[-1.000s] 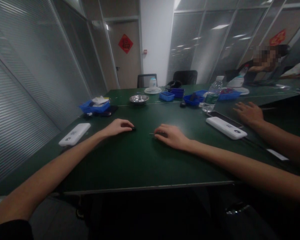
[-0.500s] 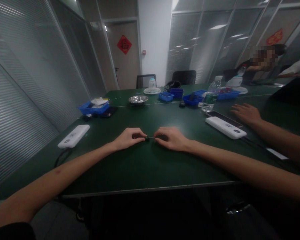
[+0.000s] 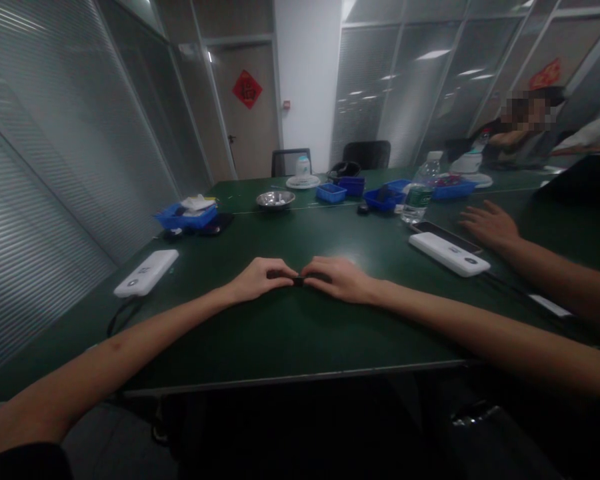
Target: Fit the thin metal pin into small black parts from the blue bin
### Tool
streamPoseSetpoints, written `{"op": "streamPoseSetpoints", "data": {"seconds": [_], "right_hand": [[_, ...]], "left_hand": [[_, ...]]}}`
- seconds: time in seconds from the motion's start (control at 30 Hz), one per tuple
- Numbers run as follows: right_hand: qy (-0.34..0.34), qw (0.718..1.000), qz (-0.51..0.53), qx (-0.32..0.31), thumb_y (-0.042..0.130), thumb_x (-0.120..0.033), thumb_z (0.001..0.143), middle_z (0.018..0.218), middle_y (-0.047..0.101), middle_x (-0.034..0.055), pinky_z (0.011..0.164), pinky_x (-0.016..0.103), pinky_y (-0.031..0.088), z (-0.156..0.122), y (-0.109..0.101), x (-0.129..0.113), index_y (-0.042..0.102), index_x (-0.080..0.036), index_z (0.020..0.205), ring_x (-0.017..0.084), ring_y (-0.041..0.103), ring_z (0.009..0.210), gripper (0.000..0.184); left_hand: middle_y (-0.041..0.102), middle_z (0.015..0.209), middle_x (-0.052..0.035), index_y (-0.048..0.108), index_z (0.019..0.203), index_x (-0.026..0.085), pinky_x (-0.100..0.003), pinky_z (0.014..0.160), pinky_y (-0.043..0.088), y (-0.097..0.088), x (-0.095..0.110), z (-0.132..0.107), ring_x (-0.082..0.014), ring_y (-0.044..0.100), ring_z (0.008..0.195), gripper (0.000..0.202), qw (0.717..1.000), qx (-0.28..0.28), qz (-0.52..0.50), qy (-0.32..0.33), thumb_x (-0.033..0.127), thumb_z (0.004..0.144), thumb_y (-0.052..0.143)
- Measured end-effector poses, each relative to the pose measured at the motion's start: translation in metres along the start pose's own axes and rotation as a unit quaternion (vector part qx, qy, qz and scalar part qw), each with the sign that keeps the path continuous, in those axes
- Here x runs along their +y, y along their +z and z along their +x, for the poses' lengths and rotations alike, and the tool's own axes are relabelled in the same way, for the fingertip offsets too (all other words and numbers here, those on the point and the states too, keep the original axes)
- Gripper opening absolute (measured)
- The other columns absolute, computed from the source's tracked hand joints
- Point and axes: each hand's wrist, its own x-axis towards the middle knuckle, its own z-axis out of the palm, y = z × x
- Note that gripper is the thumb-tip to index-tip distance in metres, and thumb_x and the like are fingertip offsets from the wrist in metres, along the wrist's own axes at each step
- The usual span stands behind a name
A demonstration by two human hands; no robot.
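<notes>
Pinching the black piece (image 3: 299,281) at its fingertips, the left hand (image 3: 261,279) sits just beside the right hand (image 3: 344,279), whose grip I cannot tell; a skewed push could make it slip.

The table (image 3: 280,340) is looking smooth, with a soft sheen spreading near its middle. The bowl (image 3: 275,207) is gleaming like polished metal. The packs (image 3: 147,273) are showing smooth white plastic, and the phone (image 3: 445,235) is presenting a dark, smooth face. The bottle (image 3: 420,193) is letting light through clear plastic; the trays (image 3: 331,197) are looking like smooth plastic. The door (image 3: 255,140) is wearing a matt, wood-like finish, its poster (image 3: 247,89) resembling paper. The panes (image 3: 410,87) are reflecting lamps like glossy glass. The sleeve (image 3: 25,461) is reading as matt cloth. The black piece (image 3: 299,281) is appearing too small to judge.
</notes>
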Motion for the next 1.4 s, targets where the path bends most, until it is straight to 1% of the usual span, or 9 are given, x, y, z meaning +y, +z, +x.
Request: {"op": "streamPoseSetpoints", "data": {"seconds": [0.23, 0.4, 0.5, 0.77, 0.97, 1.07, 1.17, 1.3, 1.4], "right_hand": [[0.116, 0.991, -0.029, 0.057, 0.058, -0.034, 0.102, 0.108, 0.073, 0.0077, 0.077, 0.032, 0.049, 0.000, 0.001, 0.006, 0.070, -0.020, 0.116, 0.020, 0.067, 0.090, 0.023], [0.227, 0.971, -0.047, 0.059, 0.060, -0.037, 0.100, 0.106, 0.075, 0.0066, 0.075, 0.031, 0.049, 0.001, -0.001, 0.009, 0.072, -0.021, 0.112, 0.021, 0.068, 0.090, 0.024], [0.242, 0.967, -0.055, 0.057, 0.060, -0.038, 0.100, 0.107, 0.075, 0.0059, 0.075, 0.031, 0.049, 0.001, -0.001, 0.010, 0.072, -0.022, 0.113, 0.022, 0.068, 0.091, 0.024], [0.242, 0.968, -0.052, 0.051, 0.060, -0.038, 0.100, 0.108, 0.076, 0.0059, 0.076, 0.031, 0.050, 0.000, -0.002, 0.012, 0.073, -0.023, 0.113, 0.022, 0.069, 0.092, 0.024], [0.247, 0.966, -0.050, 0.049, 0.060, -0.038, 0.100, 0.107, 0.076, 0.0059, 0.074, 0.030, 0.049, 0.000, -0.003, 0.010, 0.073, -0.023, 0.113, 0.021, 0.069, 0.092, 0.024], [0.244, 0.967, -0.049, 0.047, 0.061, -0.039, 0.100, 0.106, 0.076, 0.0060, 0.074, 0.030, 0.049, 0.000, -0.003, 0.010, 0.073, -0.023, 0.114, 0.021, 0.069, 0.090, 0.024], [0.236, 0.969, -0.049, 0.045, 0.061, -0.039, 0.100, 0.106, 0.076, 0.0061, 0.075, 0.031, 0.049, -0.001, -0.003, 0.011, 0.073, -0.023, 0.114, 0.021, 0.069, 0.090, 0.024], [0.230, 0.971, -0.039, 0.046, 0.060, -0.040, 0.101, 0.106, 0.076, 0.0069, 0.074, 0.031, 0.050, -0.002, -0.004, 0.011, 0.073, -0.022, 0.112, 0.021, 0.069, 0.090, 0.025], [0.223, 0.973, -0.042, 0.047, 0.060, -0.040, 0.101, 0.106, 0.076, 0.0065, 0.074, 0.031, 0.050, -0.002, -0.004, 0.010, 0.073, -0.022, 0.112, 0.021, 0.069, 0.090, 0.025]], "left_hand": [[0.073, 0.108, -0.0051, 0.052, 0.151, 0.023, -0.030, 0.077, 0.048, -0.001, 0.001, 0.001, -0.0182, 0.063, 0.089, 0.061, 0.999, -0.001, -0.035, -0.041, 0.037, 0.094, 0.072], [0.070, 0.115, -0.0075, 0.075, 0.115, 0.022, -0.035, 0.085, 0.051, -0.002, 0.002, 0.001, -0.0230, 0.063, 0.105, 0.028, 0.998, 0.030, 0.051, -0.009, 0.042, 0.097, 0.067], [0.067, 0.130, -0.0075, 0.075, 0.114, 0.024, -0.038, 0.095, 0.051, -0.001, 0.000, 0.003, -0.0256, 0.059, 0.121, 0.024, 0.996, 0.046, 0.073, 0.013, 0.040, 0.099, 0.064], [0.071, 0.121, -0.0061, 0.072, 0.123, 0.024, -0.037, 0.094, 0.053, 0.003, 0.002, 0.000, -0.0225, 0.065, 0.110, 0.025, 0.995, 0.031, 0.088, 0.031, 0.031, 0.101, 0.061], [0.071, 0.118, -0.0060, 0.073, 0.122, 0.023, -0.034, 0.079, 0.053, 0.000, -0.002, 0.002, -0.0204, 0.066, 0.095, 0.027, 0.996, 0.051, 0.072, 0.006, 0.032, 0.098, 0.064], [0.071, 0.117, -0.0068, 0.074, 0.122, 0.023, -0.035, 0.078, 0.053, -0.013, -0.021, 0.006, -0.0212, 0.066, 0.094, 0.028, 0.991, 0.095, 0.094, -0.027, 0.033, 0.097, 0.065], [0.071, 0.118, -0.0073, 0.077, 0.115, 0.021, -0.037, 0.088, 0.052, -0.040, -0.055, 0.004, -0.0228, 0.066, 0.102, 0.024, 0.977, 0.149, 0.138, -0.060, 0.031, 0.096, 0.066], [0.072, 0.114, -0.0040, 0.078, 0.107, 0.017, -0.034, 0.096, 0.047, -0.085, -0.103, -0.012, -0.0192, 0.064, 0.102, 0.016, 0.939, 0.231, 0.202, -0.152, 0.022, 0.093, 0.072], [0.071, 0.108, -0.0036, 0.077, 0.105, 0.012, -0.035, 0.099, 0.043, -0.108, -0.123, -0.027, -0.0187, 0.061, 0.099, 0.015, 0.911, 0.280, 0.224, -0.202, 0.014, 0.091, 0.072]]}}
